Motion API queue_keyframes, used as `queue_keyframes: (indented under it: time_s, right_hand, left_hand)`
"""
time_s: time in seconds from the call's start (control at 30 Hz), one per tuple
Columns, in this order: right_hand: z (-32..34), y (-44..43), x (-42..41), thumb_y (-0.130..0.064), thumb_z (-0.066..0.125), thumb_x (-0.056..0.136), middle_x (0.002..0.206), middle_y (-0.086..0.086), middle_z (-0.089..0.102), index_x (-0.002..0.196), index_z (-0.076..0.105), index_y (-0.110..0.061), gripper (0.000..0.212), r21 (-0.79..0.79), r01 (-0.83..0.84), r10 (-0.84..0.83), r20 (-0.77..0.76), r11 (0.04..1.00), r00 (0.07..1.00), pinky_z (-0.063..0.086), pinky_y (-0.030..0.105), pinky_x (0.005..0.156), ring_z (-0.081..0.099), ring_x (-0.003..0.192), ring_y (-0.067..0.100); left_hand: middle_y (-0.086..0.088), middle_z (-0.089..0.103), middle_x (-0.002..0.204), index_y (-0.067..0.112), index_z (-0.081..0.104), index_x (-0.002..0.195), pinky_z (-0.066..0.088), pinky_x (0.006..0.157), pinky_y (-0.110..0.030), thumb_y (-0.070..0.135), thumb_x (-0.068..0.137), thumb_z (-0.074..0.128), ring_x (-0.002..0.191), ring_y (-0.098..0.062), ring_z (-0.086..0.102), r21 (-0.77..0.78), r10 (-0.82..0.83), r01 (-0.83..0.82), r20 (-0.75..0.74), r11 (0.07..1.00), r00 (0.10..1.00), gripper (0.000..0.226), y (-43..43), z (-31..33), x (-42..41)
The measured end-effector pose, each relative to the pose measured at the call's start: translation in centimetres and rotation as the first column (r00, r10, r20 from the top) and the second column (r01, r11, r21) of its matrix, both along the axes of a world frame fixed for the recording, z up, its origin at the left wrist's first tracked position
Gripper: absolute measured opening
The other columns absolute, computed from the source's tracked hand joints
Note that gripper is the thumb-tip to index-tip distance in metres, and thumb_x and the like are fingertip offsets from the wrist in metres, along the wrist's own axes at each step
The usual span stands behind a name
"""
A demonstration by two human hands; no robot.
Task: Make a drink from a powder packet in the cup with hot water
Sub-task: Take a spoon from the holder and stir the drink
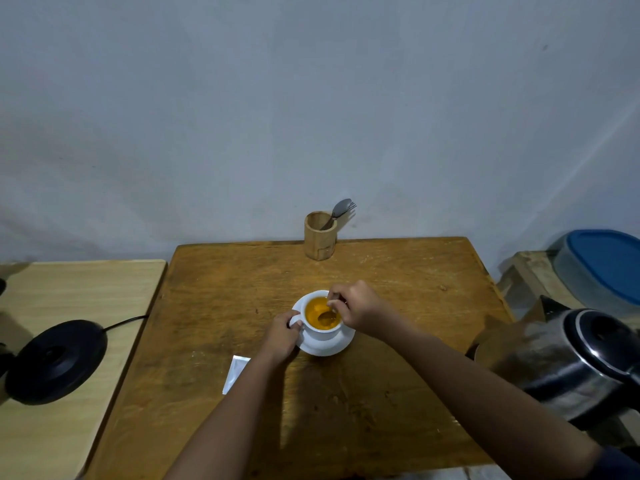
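White cup (320,332) mid-table, clear of edges.

A wooden holder (320,236) with a fork (349,205) and spoon (341,206) stands at the desk's far edge; a blue-lidded container (602,265) sits far right.

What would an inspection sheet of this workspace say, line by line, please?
Surface: worn brown wooden table; a lighter table stands to its left.
Job's things: white cup of orange drink on a saucer; spoon in the drink; opened packet lying flat; kettle at the right edge.
Clutter: wooden holder with cutlery at the back.
Grippers: left hand holds the cup's handle; right hand holds the spoon.
Cables: black cord from the kettle base.
Surroundings: bare grey wall; blue-lidded container at the right.
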State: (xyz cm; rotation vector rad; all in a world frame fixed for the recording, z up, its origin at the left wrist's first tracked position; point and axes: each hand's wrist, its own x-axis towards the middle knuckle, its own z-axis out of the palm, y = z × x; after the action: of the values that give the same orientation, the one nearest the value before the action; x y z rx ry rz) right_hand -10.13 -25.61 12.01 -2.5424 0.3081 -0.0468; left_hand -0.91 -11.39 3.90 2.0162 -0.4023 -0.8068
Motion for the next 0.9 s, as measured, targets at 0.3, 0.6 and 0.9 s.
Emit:
queue_keyframes:
  time_s: [0.3, 0.6, 0.9]
  right_hand:
    - [4.3, -1.0, -0.8, -0.015, 0.056, 0.093, 0.100, 0.011, 0.071, 0.100, 0.067, -0.006, 0.016, -0.061, -0.095, 0.098, 0.049, 0.994, 0.994, 0.049, 0.029, 0.071, 0.065, 0.090, 0.022]
    - [4.3, -1.7, -0.7, -0.010, 0.060, 0.090, 0.087, 0.011, 0.073, 0.093, 0.068, -0.006, 0.010, 0.148, 0.129, -0.147, 0.122, 0.981, 0.982, 0.053, 0.016, 0.069, 0.067, 0.072, 0.008]
    - [2.6, -5.6, -2.8, 0.004, 0.048, 0.093, 0.081, 0.020, 0.067, 0.093, 0.058, 0.008, 0.011, 0.949, 0.313, -0.829, -0.208, -0.042, 0.519, 0.057, 0.017, 0.051, 0.071, 0.054, 0.014]
  left_hand:
    - [-0.014, 0.058, 0.126, 0.004, 0.054, 0.124, 0.040, 0.089, -0.030, 0.011, 0.094, 0.046, 0.106, -0.021, 0.052, 0.025, -0.020, 0.020, 0.010, 0.999, 1.000, 0.032, 0.0, 0.4, -0.1]
    - [-0.016, 0.053, 0.136, 0.006, 0.051, 0.128, 0.042, 0.099, -0.038, 0.015, 0.094, 0.046, 0.121, -0.029, 0.050, 0.051, -0.008, 0.006, 0.030, 0.999, 1.000, 0.035, 0.0, 0.2, -0.2]
    - [-0.013, 0.052, 0.136, 0.009, 0.052, 0.128, 0.040, 0.101, -0.038, 0.015, 0.094, 0.047, 0.124, -0.028, 0.048, 0.026, -0.014, 0.014, -0.002, 1.000, 1.000, 0.035, 0.2, 0.0, 0.1]
